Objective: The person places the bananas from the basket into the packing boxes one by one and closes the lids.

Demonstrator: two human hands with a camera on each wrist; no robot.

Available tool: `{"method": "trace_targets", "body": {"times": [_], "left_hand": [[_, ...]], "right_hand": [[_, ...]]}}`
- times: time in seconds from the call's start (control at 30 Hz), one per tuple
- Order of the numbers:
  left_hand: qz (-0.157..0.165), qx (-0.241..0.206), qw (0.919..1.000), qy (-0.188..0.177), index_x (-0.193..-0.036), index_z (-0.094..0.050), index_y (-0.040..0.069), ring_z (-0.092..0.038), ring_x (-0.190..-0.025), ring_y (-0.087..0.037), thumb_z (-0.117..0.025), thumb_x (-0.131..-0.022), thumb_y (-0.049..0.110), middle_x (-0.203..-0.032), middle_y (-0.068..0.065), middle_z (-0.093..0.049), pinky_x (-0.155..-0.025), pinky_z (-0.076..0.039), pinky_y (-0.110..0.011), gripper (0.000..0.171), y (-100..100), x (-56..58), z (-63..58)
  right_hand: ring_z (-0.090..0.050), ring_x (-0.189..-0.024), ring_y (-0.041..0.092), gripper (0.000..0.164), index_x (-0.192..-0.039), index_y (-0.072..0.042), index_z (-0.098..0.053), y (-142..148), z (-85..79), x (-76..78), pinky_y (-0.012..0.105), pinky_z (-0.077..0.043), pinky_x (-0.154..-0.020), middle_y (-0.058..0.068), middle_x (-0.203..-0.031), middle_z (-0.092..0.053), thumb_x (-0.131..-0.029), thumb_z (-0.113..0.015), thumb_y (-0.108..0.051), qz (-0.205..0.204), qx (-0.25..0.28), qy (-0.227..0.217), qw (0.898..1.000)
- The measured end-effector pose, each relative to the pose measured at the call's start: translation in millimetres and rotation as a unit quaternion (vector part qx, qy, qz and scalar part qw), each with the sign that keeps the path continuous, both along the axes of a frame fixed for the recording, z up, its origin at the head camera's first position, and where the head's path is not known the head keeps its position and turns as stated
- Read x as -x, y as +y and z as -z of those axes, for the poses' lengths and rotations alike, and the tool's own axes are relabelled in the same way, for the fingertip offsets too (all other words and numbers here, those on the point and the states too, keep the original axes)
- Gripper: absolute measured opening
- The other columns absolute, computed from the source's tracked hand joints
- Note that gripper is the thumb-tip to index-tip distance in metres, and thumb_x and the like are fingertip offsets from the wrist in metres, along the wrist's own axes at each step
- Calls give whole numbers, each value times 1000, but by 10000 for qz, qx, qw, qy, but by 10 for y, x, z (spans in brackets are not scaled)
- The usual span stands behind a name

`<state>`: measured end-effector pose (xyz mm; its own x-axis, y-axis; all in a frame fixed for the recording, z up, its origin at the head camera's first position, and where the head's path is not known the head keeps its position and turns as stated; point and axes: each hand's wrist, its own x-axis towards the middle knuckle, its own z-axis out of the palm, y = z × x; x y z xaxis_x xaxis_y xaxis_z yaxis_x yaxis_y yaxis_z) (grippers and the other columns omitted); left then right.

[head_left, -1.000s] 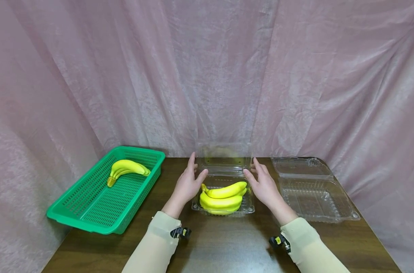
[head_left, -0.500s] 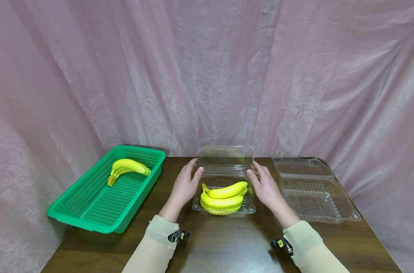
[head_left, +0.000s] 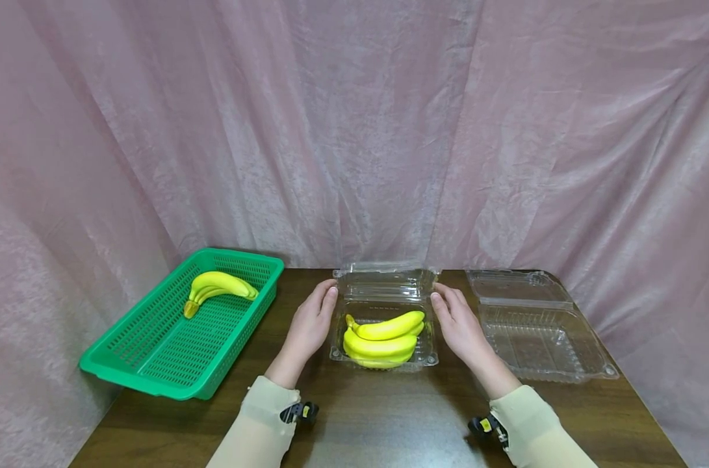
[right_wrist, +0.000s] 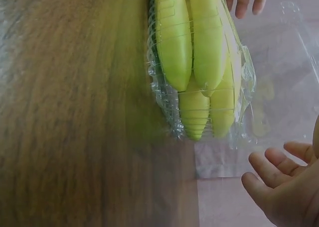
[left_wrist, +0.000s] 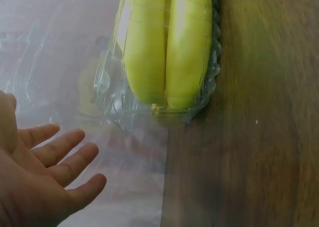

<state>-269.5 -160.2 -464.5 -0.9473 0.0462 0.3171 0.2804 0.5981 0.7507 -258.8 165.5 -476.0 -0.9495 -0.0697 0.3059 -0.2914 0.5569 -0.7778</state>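
Observation:
A clear plastic clamshell container (head_left: 383,365) holds yellow bananas (head_left: 380,346) in its base, and its clear lid (head_left: 385,281) stands raised at the far side. My left hand (head_left: 310,318) is at the lid's left side, fingers extended. My right hand (head_left: 459,318) mirrors it on the right, also with fingers extended. In the left wrist view, the left fingers (left_wrist: 75,162) are spread and relaxed; in the right wrist view, the right fingers (right_wrist: 271,170) are too. The fingertips lie close to the lid's edges; whether they touch it I cannot tell.
A green plastic basket (head_left: 205,383) with another bunch of bananas (head_left: 219,286) stands to the left. At the right lies a second clear clamshell container (head_left: 541,341), opened flat. A pink curtain (head_left: 389,130) hangs behind the brown wooden table (head_left: 383,416).
The lid's upper edge has come down in the view and looks wider. Both hands have lowered slightly with it. The bananas and the container base have stayed in place.

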Motion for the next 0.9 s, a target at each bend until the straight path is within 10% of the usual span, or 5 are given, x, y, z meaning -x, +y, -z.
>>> {"method": "trace_targets", "body": {"times": [0.9], "left_hand": [[663, 217, 9960, -565, -173, -37, 18, -57, -145, -40, -49, -118, 50, -164, -18, -53, -119, -44, -64, 65, -48, -102, -10]], "right_hand": [[-55, -145, 50, 58, -161, 0, -52, 107, 54, -128, 66, -36, -123, 28, -149, -64, -123, -32, -39, -321, 363, -330, 9983]]}}
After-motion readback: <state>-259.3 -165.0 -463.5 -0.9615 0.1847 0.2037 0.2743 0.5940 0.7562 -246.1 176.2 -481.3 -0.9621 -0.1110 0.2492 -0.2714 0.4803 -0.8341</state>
